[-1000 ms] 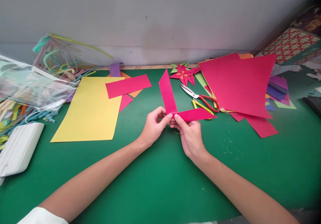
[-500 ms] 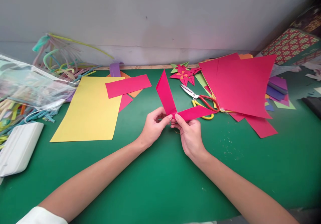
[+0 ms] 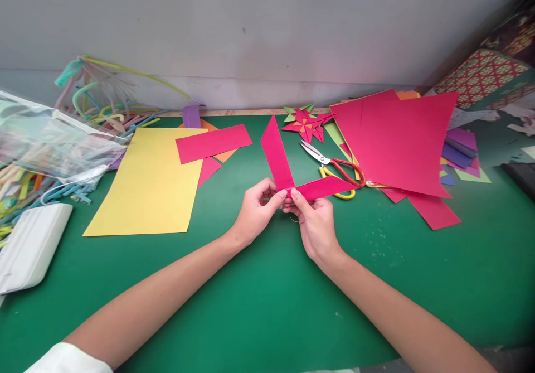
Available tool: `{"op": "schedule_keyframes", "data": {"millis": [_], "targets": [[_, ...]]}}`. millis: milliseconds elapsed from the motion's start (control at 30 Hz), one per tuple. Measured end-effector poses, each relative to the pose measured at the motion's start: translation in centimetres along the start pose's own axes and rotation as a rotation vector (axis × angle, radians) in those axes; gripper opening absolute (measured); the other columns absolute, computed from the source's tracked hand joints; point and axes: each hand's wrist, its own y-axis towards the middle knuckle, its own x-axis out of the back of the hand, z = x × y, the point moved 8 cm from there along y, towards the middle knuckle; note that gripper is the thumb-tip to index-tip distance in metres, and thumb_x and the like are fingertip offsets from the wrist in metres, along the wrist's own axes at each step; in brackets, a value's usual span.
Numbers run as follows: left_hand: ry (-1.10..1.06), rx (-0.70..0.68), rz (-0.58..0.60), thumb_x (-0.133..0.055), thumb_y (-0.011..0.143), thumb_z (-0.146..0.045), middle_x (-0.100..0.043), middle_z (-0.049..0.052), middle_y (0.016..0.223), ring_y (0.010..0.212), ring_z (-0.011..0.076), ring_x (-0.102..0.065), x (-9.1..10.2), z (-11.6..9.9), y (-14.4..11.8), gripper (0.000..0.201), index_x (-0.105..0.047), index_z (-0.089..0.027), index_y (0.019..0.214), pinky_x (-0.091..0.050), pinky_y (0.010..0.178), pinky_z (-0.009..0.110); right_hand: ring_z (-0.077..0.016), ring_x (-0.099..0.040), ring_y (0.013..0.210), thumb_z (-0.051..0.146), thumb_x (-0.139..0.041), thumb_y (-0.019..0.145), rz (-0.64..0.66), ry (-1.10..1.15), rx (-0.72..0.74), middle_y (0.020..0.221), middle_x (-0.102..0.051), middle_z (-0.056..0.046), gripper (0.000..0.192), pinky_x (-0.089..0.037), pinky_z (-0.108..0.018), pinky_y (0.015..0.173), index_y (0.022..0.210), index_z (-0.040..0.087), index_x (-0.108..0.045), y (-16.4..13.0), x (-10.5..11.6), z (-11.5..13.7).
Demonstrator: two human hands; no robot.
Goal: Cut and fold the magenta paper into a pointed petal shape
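Both hands meet at the middle of a green table (image 3: 267,306). Between them is a folded pink paper strip (image 3: 276,155), bent into a V: one arm points up and away, the other lies out to the right. My left hand (image 3: 256,212) pinches the fold from the left with thumb and fingers. My right hand (image 3: 315,225) pinches the same fold from the right, fingertips touching the paper. The strip is held just above the table.
A yellow sheet (image 3: 152,180) and pink rectangles (image 3: 213,143) lie left of the hands. Red-handled scissors (image 3: 334,164), a folded paper star (image 3: 307,123) and a stack of pink sheets (image 3: 397,141) lie right. A plastic bag of straws (image 3: 50,144) and a white case (image 3: 29,245) sit far left.
The strip's upper arm tilted slightly left and then back a little; its right arm lifted slightly. Both hands have stayed at the fold.
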Motion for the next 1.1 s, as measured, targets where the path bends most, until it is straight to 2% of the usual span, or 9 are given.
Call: {"op": "schedule_keyframes", "data": {"millis": [267,467,900,1100], "targets": [[0.02,-0.029,0.014,-0.071,0.096,-0.045,-0.06,-0.003,0.067,0.06,0.0102,-0.052,0.0,0.0,0.0,0.035,-0.057,-0.019,0.077,-0.042,0.055,0.023,-0.0199,-0.072,0.072,0.04,-0.089,0.081,-0.009,0.028,-0.013,0.078,-0.078,-0.006,0.024,-0.061,-0.035,0.071,0.08,0.018,-0.08,-0.1,0.0,0.1],[-0.158,0.037,0.047,-0.056,0.104,-0.045,-0.063,0.0,0.07,0.053,0.0101,-0.05,0.0,0.8,0.2,0.032,-0.064,-0.019,0.089,-0.035,0.043,0.022,-0.0167,-0.07,0.069,0.038,-0.091,0.078,-0.072,0.058,-0.047,0.075,-0.077,-0.005,0.023,-0.059,-0.03,0.068,0.077,0.018,-0.081,0.0,0.4,0.2],[-0.047,-0.018,0.046,-0.068,0.099,-0.043,-0.062,-0.002,0.069,0.054,0.008,-0.05,-0.3,-0.1,0.1,0.028,-0.065,-0.017,0.088,-0.04,0.045,0.019,-0.0152,-0.07,0.069,0.037,-0.091,0.079,-0.039,0.105,-0.043,0.076,-0.078,-0.005,0.023,-0.06,-0.028,0.069,0.079,0.016,-0.081,0.1,0.3,0.1],[-0.143,0.044,0.049,-0.077,0.091,-0.047,-0.059,-0.005,0.067,0.048,0.0069,-0.048,-0.3,0.5,0.3,0.032,-0.063,-0.018,0.093,-0.039,0.04,0.019,-0.0179,-0.071,0.07,0.038,-0.089,0.081,0.001,0.102,-0.03,0.077,-0.078,-0.006,0.023,-0.061,-0.032,0.07,0.081,0.016,-0.081,0.1,-0.1,0.1]]}}
